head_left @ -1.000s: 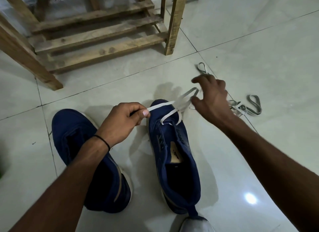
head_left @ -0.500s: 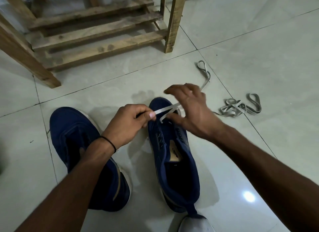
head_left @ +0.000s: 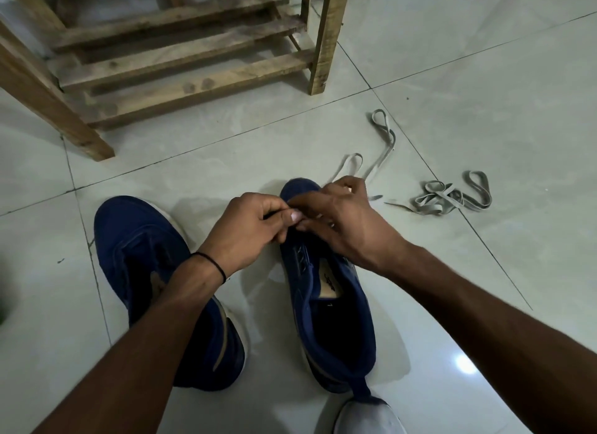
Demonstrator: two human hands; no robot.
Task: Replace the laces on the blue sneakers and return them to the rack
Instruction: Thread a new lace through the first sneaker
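left hand and right hand pinch lace over sneaker.

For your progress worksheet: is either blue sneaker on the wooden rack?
No, both blue fabric sneakers stand on the pale tiled floor, before the wooden slatted rack.
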